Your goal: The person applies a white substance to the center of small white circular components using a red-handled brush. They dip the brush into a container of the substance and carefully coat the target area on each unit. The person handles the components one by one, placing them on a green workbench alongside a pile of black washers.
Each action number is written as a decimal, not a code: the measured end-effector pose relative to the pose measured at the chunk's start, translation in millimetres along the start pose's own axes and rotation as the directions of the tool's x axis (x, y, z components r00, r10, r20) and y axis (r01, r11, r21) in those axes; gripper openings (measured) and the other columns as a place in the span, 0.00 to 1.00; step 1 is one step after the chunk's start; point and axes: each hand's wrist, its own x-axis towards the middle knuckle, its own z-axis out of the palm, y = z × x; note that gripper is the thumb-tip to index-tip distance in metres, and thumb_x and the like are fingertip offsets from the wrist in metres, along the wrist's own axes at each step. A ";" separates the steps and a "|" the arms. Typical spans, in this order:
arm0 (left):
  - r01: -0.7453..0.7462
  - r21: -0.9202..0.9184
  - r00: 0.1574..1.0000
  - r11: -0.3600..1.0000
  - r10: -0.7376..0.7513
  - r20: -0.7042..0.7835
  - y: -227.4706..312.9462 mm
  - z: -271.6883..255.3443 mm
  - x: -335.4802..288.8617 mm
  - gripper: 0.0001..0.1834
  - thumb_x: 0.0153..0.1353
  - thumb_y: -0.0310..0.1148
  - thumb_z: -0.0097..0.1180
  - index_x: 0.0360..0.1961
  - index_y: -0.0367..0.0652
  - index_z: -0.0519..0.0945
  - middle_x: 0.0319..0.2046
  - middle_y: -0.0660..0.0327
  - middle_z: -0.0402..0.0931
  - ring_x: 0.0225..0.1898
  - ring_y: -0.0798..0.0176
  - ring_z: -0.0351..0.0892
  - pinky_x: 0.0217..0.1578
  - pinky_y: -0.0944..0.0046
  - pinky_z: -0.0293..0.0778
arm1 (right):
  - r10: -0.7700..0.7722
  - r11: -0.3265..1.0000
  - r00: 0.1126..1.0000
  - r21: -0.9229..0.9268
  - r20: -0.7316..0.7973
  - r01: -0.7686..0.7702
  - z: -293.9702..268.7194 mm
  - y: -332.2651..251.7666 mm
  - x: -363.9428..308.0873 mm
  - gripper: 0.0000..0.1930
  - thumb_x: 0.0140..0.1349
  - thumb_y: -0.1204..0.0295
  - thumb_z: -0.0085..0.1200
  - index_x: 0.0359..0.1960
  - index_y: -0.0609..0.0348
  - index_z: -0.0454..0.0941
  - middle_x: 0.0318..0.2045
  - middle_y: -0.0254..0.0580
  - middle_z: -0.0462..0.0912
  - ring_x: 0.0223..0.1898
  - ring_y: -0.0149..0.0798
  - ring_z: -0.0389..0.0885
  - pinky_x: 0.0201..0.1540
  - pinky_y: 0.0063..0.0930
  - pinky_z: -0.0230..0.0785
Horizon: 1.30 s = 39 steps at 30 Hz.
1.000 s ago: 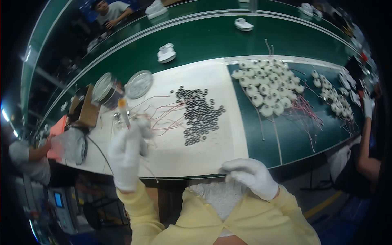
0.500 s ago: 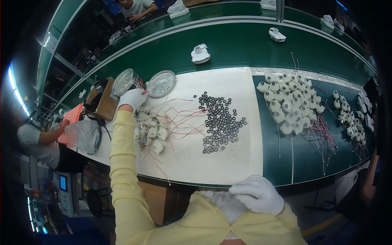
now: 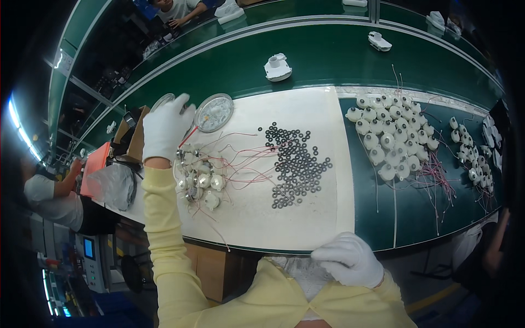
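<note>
My left hand point(image 3: 167, 128), in a white glove, is raised over the far left of the white work mat point(image 3: 246, 218). Its fingers are apart, with nothing visible in them, and it hides most of a round container point(image 3: 163, 101). Beside it lies a round clear dish point(image 3: 223, 99) with whitish contents. A thin red stick point(image 3: 187, 137) slants from the dish's near edge. Nearer me sits a cluster of small round whitish motors point(image 3: 205, 180) with red and white wires. My right hand point(image 3: 350, 259), also gloved, is closed at the mat's front edge; anything inside is hidden.
Many small black rings point(image 3: 298, 167) are spread mid-mat. More whitish motors point(image 3: 396, 134) with pink wires cover the green surface at right. White housings point(image 3: 278, 68) sit on the green belt behind. At left are a cardboard box point(image 3: 138, 134), a plastic bag point(image 3: 112, 185) and a person point(image 3: 52, 191).
My left hand has risen and moved slightly left, away from the red stick, and now covers most of the round container. The belt housings have shifted slightly right. My right hand stays closed.
</note>
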 end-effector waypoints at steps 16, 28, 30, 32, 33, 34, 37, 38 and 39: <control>-0.708 -0.296 0.593 0.642 0.767 0.245 195.4 21.9 48.2 0.59 0.44 0.55 0.72 0.73 0.36 0.60 0.71 0.46 0.59 0.72 0.45 0.60 0.67 0.53 0.62 | -0.078 0.976 0.920 -0.217 -0.383 -0.007 -4.9 17.1 -11.6 0.14 0.53 0.77 0.64 0.44 0.57 0.85 0.18 0.35 0.79 0.18 0.41 0.74 0.24 0.32 0.61; -0.680 -0.274 0.474 0.680 0.693 0.543 256.1 40.5 58.9 0.69 0.41 0.67 0.69 0.76 0.37 0.52 0.74 0.46 0.52 0.75 0.45 0.54 0.69 0.52 0.60 | -0.071 0.996 0.937 -0.073 -0.343 0.049 -4.7 26.7 -14.6 0.16 0.53 0.78 0.63 0.46 0.60 0.84 0.22 0.40 0.82 0.19 0.45 0.76 0.21 0.33 0.62; -0.683 -0.281 0.484 0.674 0.706 0.516 255.5 44.0 58.9 0.68 0.41 0.67 0.70 0.75 0.36 0.53 0.73 0.47 0.54 0.73 0.44 0.57 0.67 0.54 0.64 | -0.080 0.996 0.937 -0.068 -0.339 0.061 -8.8 25.6 -12.8 0.16 0.53 0.78 0.63 0.45 0.60 0.84 0.21 0.40 0.82 0.18 0.45 0.76 0.20 0.33 0.62; -0.682 -0.308 0.483 0.663 0.725 0.491 255.0 48.7 59.8 0.69 0.40 0.67 0.70 0.75 0.35 0.53 0.73 0.45 0.54 0.73 0.43 0.56 0.68 0.53 0.63 | -0.085 0.995 0.938 -0.071 -0.336 0.064 -9.7 25.5 -12.2 0.16 0.53 0.78 0.63 0.45 0.59 0.84 0.21 0.40 0.82 0.17 0.45 0.75 0.20 0.33 0.61; -0.682 -0.322 0.481 0.656 0.735 0.478 255.9 51.4 59.7 0.69 0.40 0.67 0.70 0.75 0.35 0.52 0.73 0.43 0.53 0.73 0.43 0.56 0.68 0.53 0.62 | -0.085 0.995 0.938 -0.078 -0.335 0.062 -9.4 25.7 -12.5 0.16 0.53 0.78 0.63 0.45 0.59 0.84 0.20 0.40 0.81 0.17 0.45 0.75 0.20 0.33 0.61; -0.684 -0.321 0.486 0.655 0.738 0.468 256.9 54.1 59.3 0.69 0.40 0.67 0.70 0.75 0.35 0.52 0.72 0.42 0.53 0.73 0.42 0.56 0.68 0.53 0.62 | -0.086 0.995 0.940 -0.084 -0.331 0.062 -9.6 25.5 -12.4 0.16 0.53 0.78 0.63 0.46 0.59 0.84 0.20 0.39 0.81 0.17 0.45 0.75 0.20 0.33 0.61; -0.691 -0.327 0.490 0.645 0.750 0.444 263.7 58.2 59.5 0.69 0.40 0.67 0.70 0.75 0.33 0.52 0.72 0.39 0.53 0.73 0.40 0.55 0.69 0.52 0.61 | -0.094 0.994 0.937 -0.083 -0.337 0.070 -10.2 24.9 -10.9 0.16 0.53 0.78 0.63 0.46 0.59 0.84 0.20 0.39 0.81 0.17 0.46 0.75 0.20 0.33 0.62; -0.693 -0.335 0.485 0.639 0.756 0.439 267.4 57.3 59.5 0.69 0.40 0.67 0.70 0.75 0.33 0.52 0.72 0.38 0.53 0.73 0.39 0.55 0.69 0.52 0.61 | -0.089 0.995 0.938 -0.079 -0.334 0.066 -10.4 24.3 -10.8 0.16 0.53 0.77 0.63 0.46 0.58 0.83 0.20 0.39 0.81 0.18 0.46 0.75 0.20 0.34 0.62; -0.694 -0.343 0.480 0.633 0.762 0.434 270.3 56.2 59.3 0.70 0.40 0.67 0.70 0.74 0.33 0.52 0.71 0.38 0.53 0.73 0.39 0.54 0.69 0.52 0.61 | -0.084 0.995 0.940 -0.075 -0.330 0.062 -10.7 23.4 -10.6 0.16 0.53 0.77 0.63 0.46 0.58 0.83 0.20 0.39 0.81 0.18 0.46 0.75 0.21 0.34 0.62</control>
